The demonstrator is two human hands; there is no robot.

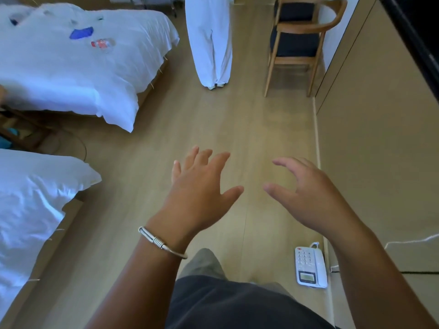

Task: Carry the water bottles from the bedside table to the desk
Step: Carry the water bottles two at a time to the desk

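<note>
from the head view, your left hand (202,186) is stretched out in front of you over the wooden floor (237,119), fingers spread and loose, holding nothing. a silver bangle (159,243) sits on that wrist. your right hand (306,193) hovers just beside it, apart from it, fingers relaxed and slightly bent, thumb pointing toward the left hand, also holding nothing.

one water bottle (103,43) with a red label lies on its side on the white duvet of the far bed (71,74), at the upper left, well apart from both hands. just beside it on the same duvet is a blue item (80,33); what it is cannot be told. a second bed (31,198) with white bedding fills the lower left edge. between the two beds a piece of wooden furniture (23,131) shows only in part, and you cannot tell what stands on it.

a white telephone (310,267) lies on the floor by the beige cabinet front (380,162) on your right, near your right forearm. further ahead, a wooden chair (301,43) with a dark seat stands against that side. another person in white trousers (210,41) stands on the floor between the far bed and the chair.
</note>
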